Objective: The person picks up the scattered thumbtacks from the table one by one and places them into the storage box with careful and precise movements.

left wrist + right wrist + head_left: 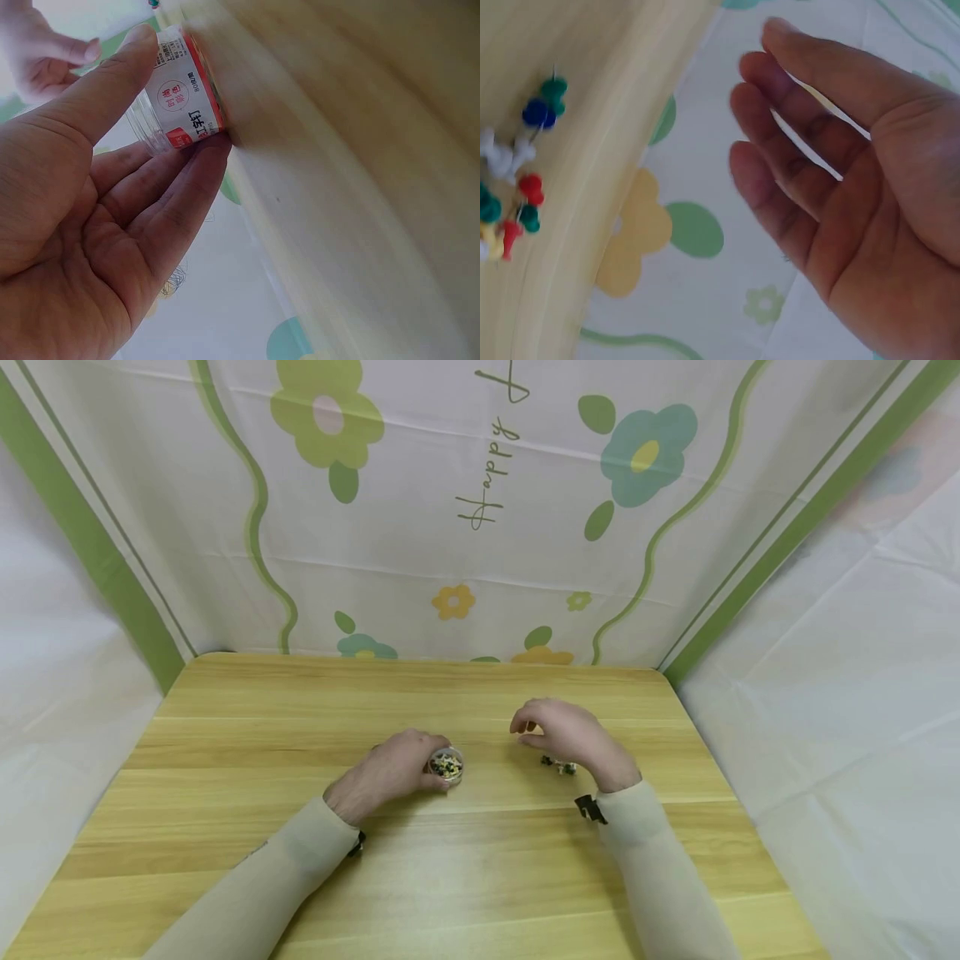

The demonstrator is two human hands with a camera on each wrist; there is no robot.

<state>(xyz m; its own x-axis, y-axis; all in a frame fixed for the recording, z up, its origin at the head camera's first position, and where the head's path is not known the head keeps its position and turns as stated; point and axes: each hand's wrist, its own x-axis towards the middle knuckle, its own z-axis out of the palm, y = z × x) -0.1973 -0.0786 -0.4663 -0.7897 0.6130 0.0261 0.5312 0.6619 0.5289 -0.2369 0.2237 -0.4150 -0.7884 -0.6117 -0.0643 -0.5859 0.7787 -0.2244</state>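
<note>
My left hand (395,765) holds a small clear plastic jar (447,766) upright on the table, with thumb and fingers on either side of it. Colourful push pins fill the inside of the jar in the head view. A white and red label (178,94) on its side shows in the left wrist view. Above the table to the right hovers my right hand (573,737), its fingers loosely bent and nothing visible between them. Below and beside it lies a small heap of push pins (531,189) in green, blue, white, red and yellow.
The wooden table (435,893) carries the jar and the loose pins. A white cloth with printed flowers (555,543) hangs along its back edge, and white cloth sides (847,693) stand at left and right.
</note>
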